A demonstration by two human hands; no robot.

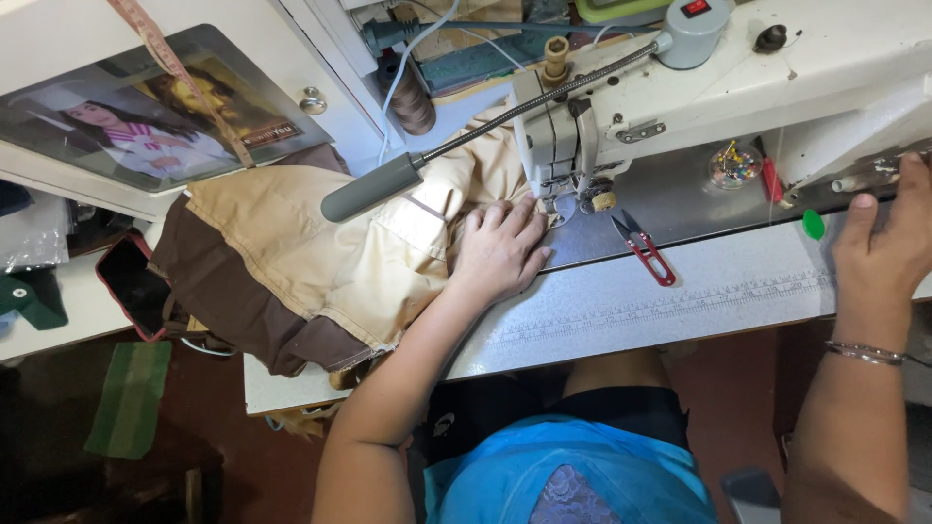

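Observation:
My left hand lies flat, fingers spread, on a cream and brown garment, pressing it down just left of the needle of a white sewing machine. The cloth runs under the presser foot. My right hand is at the far right, fingers curled around the machine's handwheel end; a metal bracelet sits on that wrist. The palm side of the right hand is hidden.
Red-handled thread snips lie on the machine bed right of the needle. A small dish of coloured pins and a green disc sit farther right. A grey gooseneck lamp hangs over the cloth. A phone in a red case lies at the left.

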